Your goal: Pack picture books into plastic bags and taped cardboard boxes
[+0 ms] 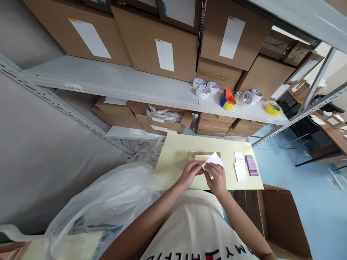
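Both hands meet over a pale yellow table (176, 151). My left hand (191, 172) and my right hand (217, 177) are closed, pinching a small white label sheet (213, 160) between them. The sheet is tilted, just above a flat brown cardboard piece (195, 156) lying on the table. To the right of my hands lie white label sheets (240, 169) and a small pink-purple object (252, 165).
A grey shelf (135, 86) behind the table carries brown cartons, white tape rolls (203, 90), a tape dispenser (227, 100) and a yellow tape roll (273, 108). A clear plastic bag (108, 206) sits at my left. An open carton (282, 216) stands at the lower right.
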A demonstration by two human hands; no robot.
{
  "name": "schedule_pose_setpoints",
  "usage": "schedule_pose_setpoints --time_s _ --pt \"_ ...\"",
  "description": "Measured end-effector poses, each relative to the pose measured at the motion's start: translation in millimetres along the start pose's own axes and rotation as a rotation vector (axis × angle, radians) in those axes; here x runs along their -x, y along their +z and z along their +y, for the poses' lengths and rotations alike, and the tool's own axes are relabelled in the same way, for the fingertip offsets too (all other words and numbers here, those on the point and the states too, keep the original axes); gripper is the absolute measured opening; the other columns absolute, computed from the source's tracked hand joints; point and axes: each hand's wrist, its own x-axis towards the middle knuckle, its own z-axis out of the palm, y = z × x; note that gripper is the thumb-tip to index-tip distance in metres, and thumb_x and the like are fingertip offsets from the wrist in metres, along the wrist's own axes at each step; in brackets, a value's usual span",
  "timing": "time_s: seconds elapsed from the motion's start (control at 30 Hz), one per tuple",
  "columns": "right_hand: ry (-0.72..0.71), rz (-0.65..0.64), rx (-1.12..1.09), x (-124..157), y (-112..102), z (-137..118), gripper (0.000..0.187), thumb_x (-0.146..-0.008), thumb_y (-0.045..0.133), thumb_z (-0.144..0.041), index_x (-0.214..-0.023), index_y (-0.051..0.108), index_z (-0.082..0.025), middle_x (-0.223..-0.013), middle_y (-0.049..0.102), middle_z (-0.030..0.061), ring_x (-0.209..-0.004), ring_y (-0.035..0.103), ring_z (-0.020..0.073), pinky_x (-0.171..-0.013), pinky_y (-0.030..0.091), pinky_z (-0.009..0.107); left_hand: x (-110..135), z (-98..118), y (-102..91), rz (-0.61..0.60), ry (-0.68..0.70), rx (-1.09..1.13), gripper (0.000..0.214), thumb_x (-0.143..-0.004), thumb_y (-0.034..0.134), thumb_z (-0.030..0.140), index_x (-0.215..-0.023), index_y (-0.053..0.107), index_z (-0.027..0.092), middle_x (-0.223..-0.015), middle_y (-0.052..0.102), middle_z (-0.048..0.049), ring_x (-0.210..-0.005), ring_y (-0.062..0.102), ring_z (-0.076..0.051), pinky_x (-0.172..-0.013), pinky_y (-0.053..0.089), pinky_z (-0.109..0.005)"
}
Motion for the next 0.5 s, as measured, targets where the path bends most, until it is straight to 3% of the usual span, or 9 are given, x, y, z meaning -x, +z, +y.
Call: schedule_pose_setpoints --time_s 0.5 --pt "0.037 0.000 0.000 6.4 -3.0 -0.6 0.019 -0.091 0.055 -0.017 -0.103 0.068 -0.024 -0.106 0.074 0.0070 -0.102 0.067 0.0217 -0.088 0.048 0.039 1.4 -2.1 3.6 -0.062 0.006 -0.099 0.040 -0.072 0.070 0.055 -0.074 0.055 0.018 -0.073 0.060 0.0011 -0.074 0.061 -0.014 -0.077 0.052 -0.031"
